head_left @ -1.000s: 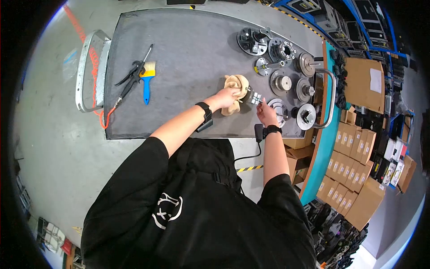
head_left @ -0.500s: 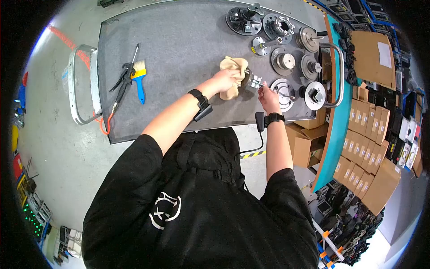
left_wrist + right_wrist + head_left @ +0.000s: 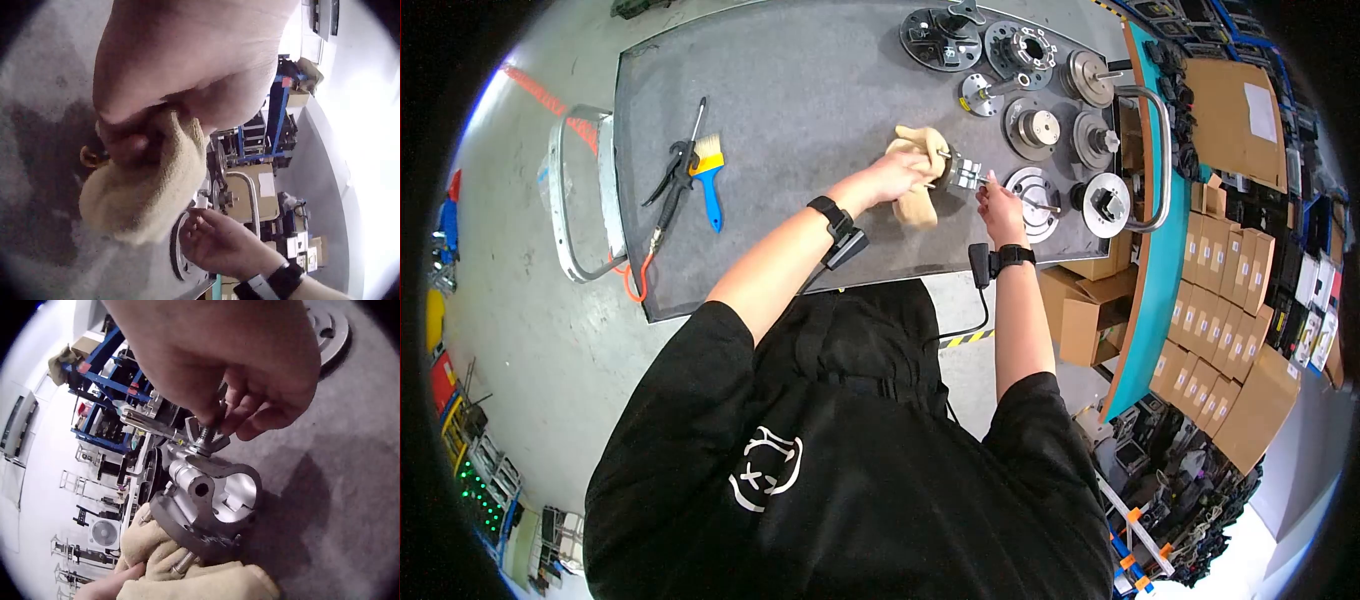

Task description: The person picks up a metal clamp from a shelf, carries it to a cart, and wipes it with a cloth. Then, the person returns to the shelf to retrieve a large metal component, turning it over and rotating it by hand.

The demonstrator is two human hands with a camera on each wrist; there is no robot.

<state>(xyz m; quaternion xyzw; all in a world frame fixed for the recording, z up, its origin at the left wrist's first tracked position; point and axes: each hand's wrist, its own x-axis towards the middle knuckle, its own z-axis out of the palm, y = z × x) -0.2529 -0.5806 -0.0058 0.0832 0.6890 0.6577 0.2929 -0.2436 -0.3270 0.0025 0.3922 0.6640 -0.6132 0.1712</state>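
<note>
My left hand (image 3: 892, 176) grips a beige cloth (image 3: 917, 207) bunched around the base of a metal pipe clamp (image 3: 968, 174). In the right wrist view the silver ring of the clamp (image 3: 247, 481) hangs open toward the table side, and bolt ends poke out of the cloth (image 3: 206, 584). Thumb and fingertips of my right hand (image 3: 1002, 212) pinch the wing nut (image 3: 203, 439) on the clamp's threaded bolt. The left wrist view shows cloth (image 3: 150, 194) folded under the fingers, hiding the clamp's base.
Several round metal flanged parts (image 3: 1032, 136) cover the right end of the grey cart top (image 3: 800, 100). An air blow gun (image 3: 672, 185) with an orange hose and a blue-handled paintbrush (image 3: 709, 185) lie at the left. Metal handles (image 3: 1165, 160) rise at both ends.
The head view has shifted, so the cart sits higher in it. The cloth's loose end has swung slightly, and the clamp has tilted a little. My right hand stays at the wing nut.
</note>
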